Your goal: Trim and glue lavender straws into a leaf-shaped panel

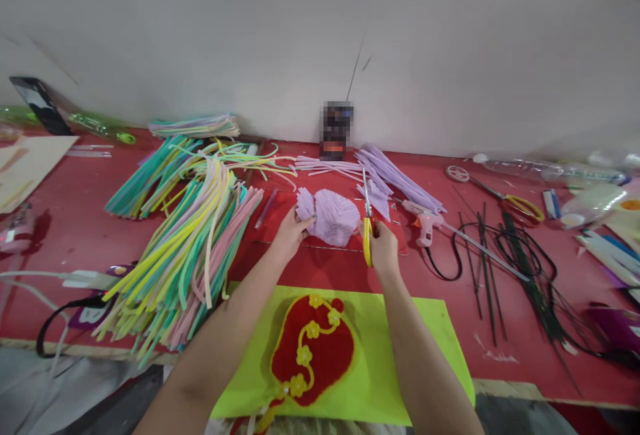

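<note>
My left hand (290, 232) is closed on the left edge of the lilac pad (333, 216), fingers over the top and thumb beneath, pinning it flat on the red table (450, 328). My right hand (384, 248) grips the yellow-handled scissors (367, 222). Their long axis runs straight away from me, tips toward the wall, and the blades lie just beside the pad's right edge. I cannot tell whether they touch it. So the pad sits between my hands, held by the left, with the blades on its right. Beyond lie loose lilac stems (395, 178) and a glue gun (425, 225), on the left a pastel bundle (195, 248), and nearest me a green sheet (415, 328).
</note>
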Available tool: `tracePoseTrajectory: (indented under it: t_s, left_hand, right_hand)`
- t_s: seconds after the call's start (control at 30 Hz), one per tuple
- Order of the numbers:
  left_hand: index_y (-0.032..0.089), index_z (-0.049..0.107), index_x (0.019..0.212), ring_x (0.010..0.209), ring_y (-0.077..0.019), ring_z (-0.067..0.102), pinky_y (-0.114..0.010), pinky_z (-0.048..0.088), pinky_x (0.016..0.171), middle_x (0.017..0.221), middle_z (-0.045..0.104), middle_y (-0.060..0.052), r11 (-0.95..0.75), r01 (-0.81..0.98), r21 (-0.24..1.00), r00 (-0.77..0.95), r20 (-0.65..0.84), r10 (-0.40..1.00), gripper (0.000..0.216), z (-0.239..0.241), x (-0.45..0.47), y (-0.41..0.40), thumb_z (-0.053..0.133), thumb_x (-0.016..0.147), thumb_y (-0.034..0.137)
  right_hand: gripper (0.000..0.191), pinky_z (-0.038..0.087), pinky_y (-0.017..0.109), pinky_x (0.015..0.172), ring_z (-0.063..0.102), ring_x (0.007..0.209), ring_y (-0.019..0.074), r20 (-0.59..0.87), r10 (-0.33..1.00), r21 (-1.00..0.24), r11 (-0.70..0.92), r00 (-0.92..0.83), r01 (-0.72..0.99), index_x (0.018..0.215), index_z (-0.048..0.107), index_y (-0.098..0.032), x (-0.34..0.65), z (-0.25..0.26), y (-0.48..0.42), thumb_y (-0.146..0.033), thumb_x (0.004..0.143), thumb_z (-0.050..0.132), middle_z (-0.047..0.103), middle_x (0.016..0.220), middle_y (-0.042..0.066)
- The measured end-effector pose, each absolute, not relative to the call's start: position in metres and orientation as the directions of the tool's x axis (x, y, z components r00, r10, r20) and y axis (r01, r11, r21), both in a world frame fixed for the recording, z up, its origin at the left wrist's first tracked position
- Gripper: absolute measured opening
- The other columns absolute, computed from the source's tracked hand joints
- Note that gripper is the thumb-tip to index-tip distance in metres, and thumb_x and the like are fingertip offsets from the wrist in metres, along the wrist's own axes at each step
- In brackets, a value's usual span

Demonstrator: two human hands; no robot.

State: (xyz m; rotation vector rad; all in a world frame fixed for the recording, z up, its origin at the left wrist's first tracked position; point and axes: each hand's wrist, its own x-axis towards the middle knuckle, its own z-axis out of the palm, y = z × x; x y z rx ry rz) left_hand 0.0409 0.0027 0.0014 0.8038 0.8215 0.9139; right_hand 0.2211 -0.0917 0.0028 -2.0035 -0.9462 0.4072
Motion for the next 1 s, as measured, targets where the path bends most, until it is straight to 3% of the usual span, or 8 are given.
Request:
tracePoseTrajectory:
  t_s: [0.17,0.33,0.43,0.5,0.63,0.8,1.0]
  left_hand:
    - [0.017,0.053,0.118,0.100,-0.0212,0.065,-0.034,0.053,0.084,0.115,0.066,-0.011,0.306,-0.256,0.917,0.380,-0.195,0.904,0.058,-0.005,0.042,0.006,0.067,0.062,0.009]
    - [0.018,0.050,0.129,0.105,-0.0225,0.063,-0.038,0.049,0.093,0.123,0.061,-0.013,0.027,0.140,0.990,0.184,-0.053,0.982,0.066,-0.003,0.034,0.009,0.064,0.066,0.003]
    - [0.021,0.057,0.120,0.115,-0.0241,0.056,-0.040,0.043,0.102,0.123,0.057,-0.011,-0.260,0.411,0.874,0.109,0.236,0.966,0.051,0.006,0.025,0.006,0.062,0.072,0.006]
    - [0.021,0.065,0.105,0.111,-0.0247,0.056,-0.040,0.042,0.101,0.111,0.059,-0.009,-0.348,0.528,0.775,0.171,0.304,0.937,0.033,0.010,0.020,0.005,0.063,0.075,0.008]
    - [0.020,0.069,0.088,0.093,-0.0233,0.060,-0.039,0.047,0.092,0.091,0.059,-0.006,-0.363,0.584,0.726,0.329,0.197,0.924,0.021,0.003,0.018,0.009,0.069,0.070,0.009]
    - [0.021,0.070,0.089,0.086,-0.0193,0.060,-0.036,0.048,0.088,0.092,0.058,-0.005,-0.309,0.538,0.784,0.372,0.108,0.922,0.026,-0.009,0.019,0.013,0.074,0.066,0.008]
    - [0.020,0.070,0.088,0.087,-0.0192,0.059,-0.036,0.048,0.087,0.092,0.056,-0.005,-0.334,0.528,0.780,0.396,0.122,0.910,0.026,-0.010,0.018,0.014,0.074,0.065,0.007]
  right_hand:
    - [0.038,0.027,0.026,0.052,0.036,0.053,0.0112,0.041,0.762,-0.814,-0.351,0.647,0.464,0.065,0.050,-0.019,0.219,0.005,-0.091,-0.055,0.077,0.054,0.045,0.053,-0.004]
    - [0.025,0.031,0.026,0.054,0.042,0.054,0.0131,0.068,0.761,-0.782,-0.360,0.645,0.508,0.066,0.050,-0.020,0.215,0.009,-0.093,-0.042,0.076,0.056,0.051,0.055,-0.002]
    - [0.013,0.037,0.027,0.062,0.055,0.065,0.0177,0.080,0.783,-0.766,-0.348,0.617,0.540,0.077,0.058,-0.020,0.213,0.011,-0.093,-0.033,0.075,0.055,0.063,0.070,0.003]
    - [0.015,0.039,0.028,0.067,0.059,0.074,0.0199,0.076,0.794,-0.734,-0.365,0.603,0.573,0.084,0.061,-0.020,0.211,0.011,-0.092,-0.030,0.075,0.055,0.067,0.079,0.005]
    - [0.018,0.037,0.028,0.065,0.060,0.078,0.0217,0.064,0.805,-0.641,-0.420,0.590,0.642,0.090,0.064,-0.021,0.205,0.010,-0.088,-0.030,0.077,0.056,0.068,0.084,0.007]
    - [0.023,0.037,0.028,0.064,0.062,0.084,0.0240,0.015,0.816,-0.586,-0.461,0.577,0.667,0.098,0.065,-0.021,0.197,0.010,-0.083,-0.035,0.081,0.057,0.069,0.092,0.009]
    - [0.029,0.038,0.029,0.064,0.063,0.084,0.0243,-0.029,0.811,-0.503,-0.517,0.585,0.692,0.105,0.063,-0.021,0.193,0.011,-0.081,-0.037,0.082,0.059,0.069,0.092,0.011]
